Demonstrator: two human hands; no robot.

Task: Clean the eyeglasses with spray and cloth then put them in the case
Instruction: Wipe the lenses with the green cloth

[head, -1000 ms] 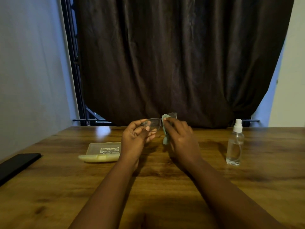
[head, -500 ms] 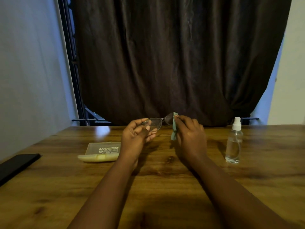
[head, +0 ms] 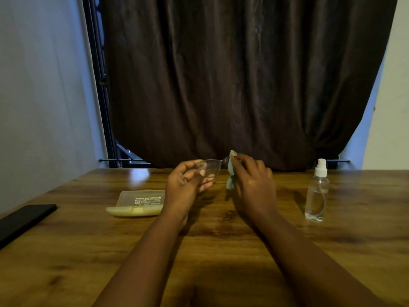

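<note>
Backdrop: dark curtain [head: 243, 85] behind wooden worktop [head: 199, 251].
Left hand [head: 186, 185]: pinches eyeglasses [head: 211, 168] steady, midair at 12 o'clock.
Right hand [head: 252, 185]: grips cloth [head: 231, 171], probably rubbing the far lens.
Case [head: 139, 202]: open at 10 o'clock, waiting.

There is just one camera, and it sits on my head. It looks forward and a bit down, across the wooden table [head: 221, 251] to its far edge and the dark curtain [head: 232, 85] behind it. My arms reach out from the bottom, close to it. The near table edge is cut off.
</note>
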